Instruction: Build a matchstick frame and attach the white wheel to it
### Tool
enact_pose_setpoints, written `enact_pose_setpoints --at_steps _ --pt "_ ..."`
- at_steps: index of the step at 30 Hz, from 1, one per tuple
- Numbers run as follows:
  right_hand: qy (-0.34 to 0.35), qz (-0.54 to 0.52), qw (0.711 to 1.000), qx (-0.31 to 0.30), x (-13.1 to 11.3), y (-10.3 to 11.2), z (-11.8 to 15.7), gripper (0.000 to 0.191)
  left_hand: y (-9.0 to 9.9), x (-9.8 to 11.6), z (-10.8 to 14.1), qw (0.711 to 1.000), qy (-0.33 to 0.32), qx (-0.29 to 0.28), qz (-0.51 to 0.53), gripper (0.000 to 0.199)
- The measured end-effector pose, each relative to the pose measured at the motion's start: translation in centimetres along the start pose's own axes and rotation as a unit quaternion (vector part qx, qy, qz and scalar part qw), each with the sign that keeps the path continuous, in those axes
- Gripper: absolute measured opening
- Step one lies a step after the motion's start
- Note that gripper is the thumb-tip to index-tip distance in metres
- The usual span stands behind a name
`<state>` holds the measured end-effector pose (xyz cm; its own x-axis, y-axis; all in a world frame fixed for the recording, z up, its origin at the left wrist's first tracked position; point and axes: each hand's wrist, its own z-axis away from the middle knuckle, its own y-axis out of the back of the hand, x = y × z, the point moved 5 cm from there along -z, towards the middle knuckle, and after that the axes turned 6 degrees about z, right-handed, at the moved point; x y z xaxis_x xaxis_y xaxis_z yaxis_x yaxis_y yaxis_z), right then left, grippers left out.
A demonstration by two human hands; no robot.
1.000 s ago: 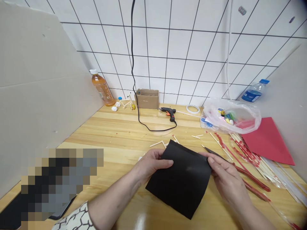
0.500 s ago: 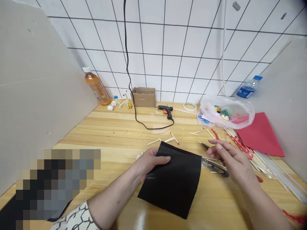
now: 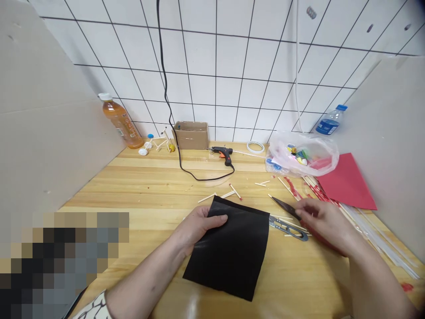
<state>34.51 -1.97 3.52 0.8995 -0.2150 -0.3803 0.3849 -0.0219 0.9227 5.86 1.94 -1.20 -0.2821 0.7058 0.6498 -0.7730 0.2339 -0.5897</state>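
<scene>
A sheet of black paper (image 3: 232,248), apparently folded or doubled at its top edge, hangs tilted above the table. My left hand (image 3: 201,226) pinches its upper left side, thumb on top and fingers behind. To the right, my right hand (image 3: 320,217) is closed on a pair of scissors (image 3: 283,205), whose dark pointed blades face the upper left. A dark red part, seemingly the handle, shows beneath that hand. Between paper and scissors lies a grey flat tool (image 3: 292,231) with a slotted end, partly covered by the paper, among thin wooden sticks (image 3: 282,217).
A black glue gun (image 3: 222,153) with its cord lies behind, near a cardboard box (image 3: 191,135), tape roll (image 3: 255,147) and stick model (image 3: 162,141). Bottles (image 3: 121,124) stand at both sides. A plastic bag (image 3: 302,155), red paper (image 3: 348,184) and stick bundles occupy the right.
My right hand has closed on the scissors, which now show more of their blades and the red part. The view has shifted slightly to the right; the left hand keeps its hold.
</scene>
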Motion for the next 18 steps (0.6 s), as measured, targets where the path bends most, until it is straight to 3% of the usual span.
enact_pose_setpoints --at_steps 3,10,18 --pt "0.051 0.087 0.991 -0.083 -0.7 -1.4 1.0 0.009 0.1 0.3 0.2 1.000 -0.006 0.010 0.001 0.032" --pt "0.108 0.198 0.971 -0.077 -1.3 -3.2 1.8 0.020 0.6 1.0 0.5 0.999 -0.007 0.031 0.006 0.029" --pt "0.163 0.178 0.969 -0.042 -1.7 -3.6 1.9 0.020 0.5 1.1 0.7 0.999 -0.009 0.028 0.014 0.028"
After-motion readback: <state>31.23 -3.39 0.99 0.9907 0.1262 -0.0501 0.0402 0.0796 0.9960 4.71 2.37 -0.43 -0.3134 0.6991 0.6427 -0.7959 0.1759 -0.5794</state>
